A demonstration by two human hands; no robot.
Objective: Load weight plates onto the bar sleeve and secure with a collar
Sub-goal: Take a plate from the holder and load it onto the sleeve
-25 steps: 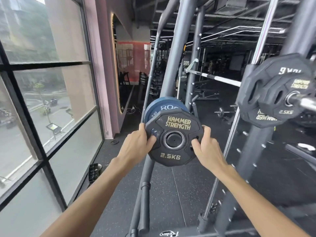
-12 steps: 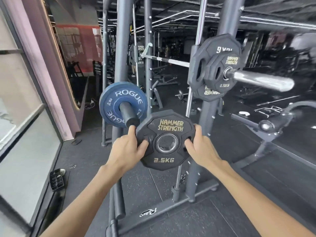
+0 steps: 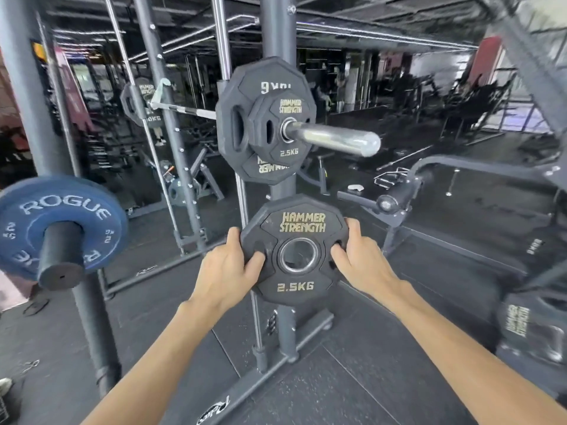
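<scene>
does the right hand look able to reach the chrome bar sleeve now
Likely yes: the bar sleeve juts out bare above it, nothing between. But right hand and left hand both grip the 2.5 kg plate, so it isn't free.

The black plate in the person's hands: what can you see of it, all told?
The black plate is a many-sided, rubbery-looking disc, scuffed, with gold lettering HAMMER STRENGTH and 2.5KG, a metal-ringed centre hole and grip slots. It is held upright, facing the camera; the left hand and right hand grip its sides, thumbs in front. It hangs below the chrome bar sleeve, not yet on it.
</scene>
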